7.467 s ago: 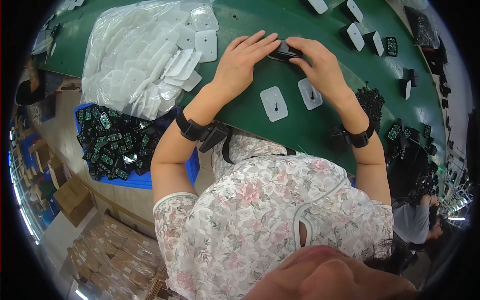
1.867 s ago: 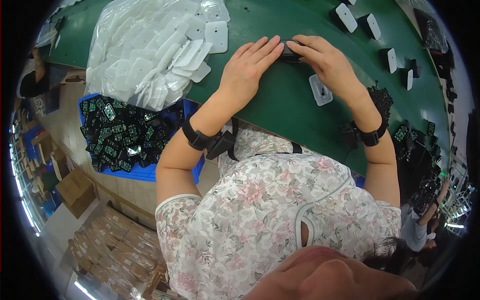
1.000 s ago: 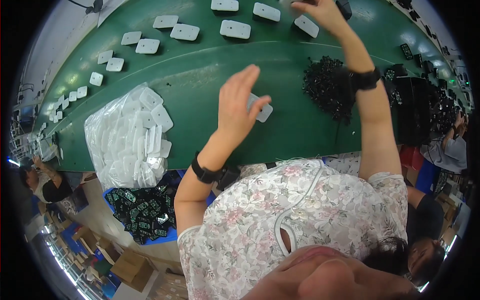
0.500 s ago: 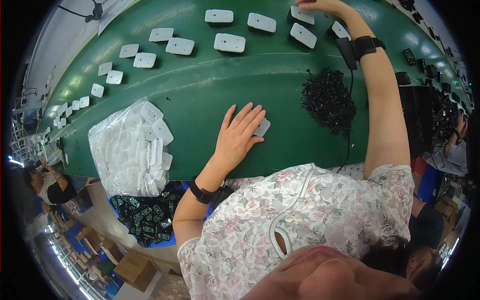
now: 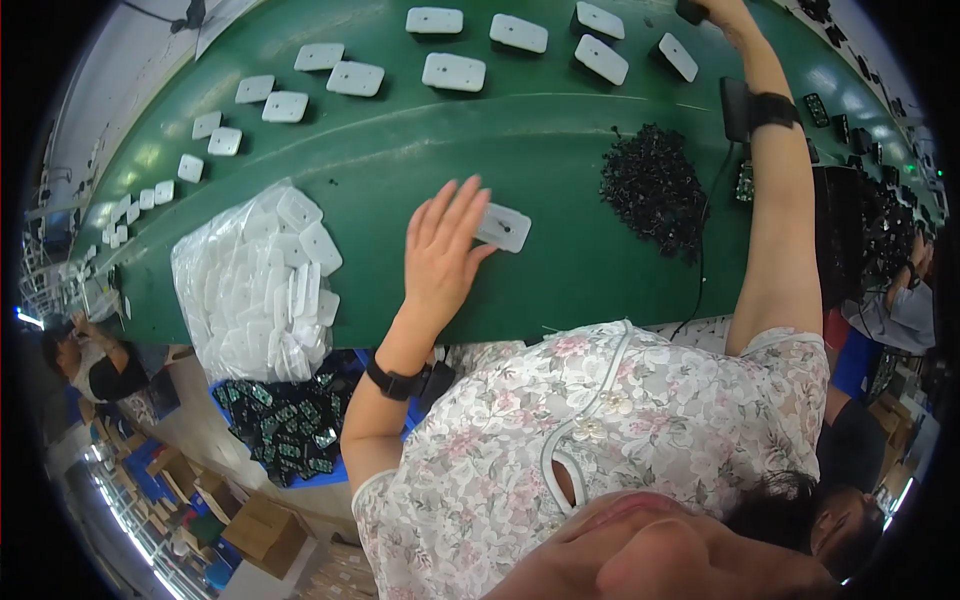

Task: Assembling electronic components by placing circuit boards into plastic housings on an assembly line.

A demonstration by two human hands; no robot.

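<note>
Far left to upper right: white-faced blocks (image 5: 453,72) are strung along the far side of the worktop (image 5: 570,285), in a loose double line for much of its length. At the near edge, toward the left, a clear bag (image 5: 255,290) of white plates is seen draped, with its lower end hung over the edge; a blue bin (image 5: 330,478) filled with dark parts is placed beneath.

Right of the bag, the left hand (image 5: 437,258) is reached in from the near edge. Fingers are extended and only slightly parted, thumb spread away from them; nothing is seen pinched. The single white plate (image 5: 508,232) is located just right of this grip, between the near and far edges, its left end partly covered by the fingers. Whether it is pressed down or only hovered over cannot be told. The plate is laid flat, long axis roughly left to right, right end dipped slightly toward the near edge; a small dark part is seen near its middle.

Further right, a heap of small black parts (image 5: 655,190) is piled, well apart from the plate.

The right hand (image 5: 728,15) is stretched toward the far side, right of the last white-faced block. A dark block (image 5: 692,12) appears pinched by the fingers; its long axis cannot be read at the cropped border. Key relation, as judged: plate beside left hand, block at right hand, the two well apart, with the block beyond and right of the plate.
</note>
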